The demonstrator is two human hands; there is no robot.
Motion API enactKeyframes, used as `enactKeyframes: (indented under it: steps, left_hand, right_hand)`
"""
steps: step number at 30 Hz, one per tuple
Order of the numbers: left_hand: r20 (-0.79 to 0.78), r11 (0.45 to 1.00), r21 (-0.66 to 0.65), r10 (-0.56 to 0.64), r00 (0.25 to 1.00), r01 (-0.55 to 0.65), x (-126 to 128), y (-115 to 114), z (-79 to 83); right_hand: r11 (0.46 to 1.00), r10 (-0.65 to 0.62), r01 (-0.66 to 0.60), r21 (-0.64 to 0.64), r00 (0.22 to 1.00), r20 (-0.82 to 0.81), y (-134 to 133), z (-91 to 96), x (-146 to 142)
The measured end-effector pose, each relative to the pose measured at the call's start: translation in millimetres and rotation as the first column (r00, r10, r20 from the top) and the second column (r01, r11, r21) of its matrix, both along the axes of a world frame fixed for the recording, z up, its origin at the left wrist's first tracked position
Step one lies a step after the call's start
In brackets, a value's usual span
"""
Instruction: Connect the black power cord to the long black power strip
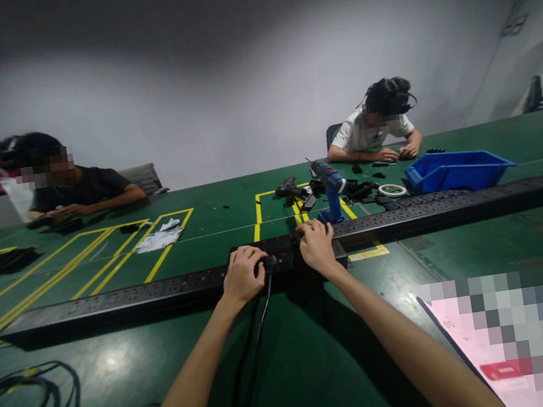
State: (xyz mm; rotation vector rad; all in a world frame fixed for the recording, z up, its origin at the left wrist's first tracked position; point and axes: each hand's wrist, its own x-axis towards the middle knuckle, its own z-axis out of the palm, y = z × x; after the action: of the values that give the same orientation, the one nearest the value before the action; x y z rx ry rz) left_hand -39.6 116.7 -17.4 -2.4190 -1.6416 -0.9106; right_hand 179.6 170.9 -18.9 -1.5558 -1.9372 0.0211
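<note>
A long black power strip (143, 297) with rows of sockets and small red marks lies across the table in front of me. A second black power strip (404, 215) stretches to the right, slightly farther back, and the two overlap near my hands. My left hand (245, 273) is curled over the overlap, its thumb and fingertips beside a black plug (270, 263) seated in the front strip. From that plug a black cord (263, 322) hangs towards me. My right hand (317, 247) is bent over the strips near the front one's right end, its fingertips on top.
A blue cordless drill (331, 188) stands just behind the strips, near a blue bin (459, 170) and a tape roll (391, 190). Coiled black cable (51, 396) lies front left, a pink sheet (468, 344) front right. Two people sit across the green table.
</note>
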Motion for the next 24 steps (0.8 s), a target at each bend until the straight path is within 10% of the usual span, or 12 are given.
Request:
enactKeyframes:
  steps: [24]
  left_hand:
    - [-0.032,0.997,-0.029,-0.068,0.997,0.067,1,-1,2.6]
  right_hand:
    - [0.996,0.089,-0.089,0.008,0.996,-0.015,1,-3.5,0]
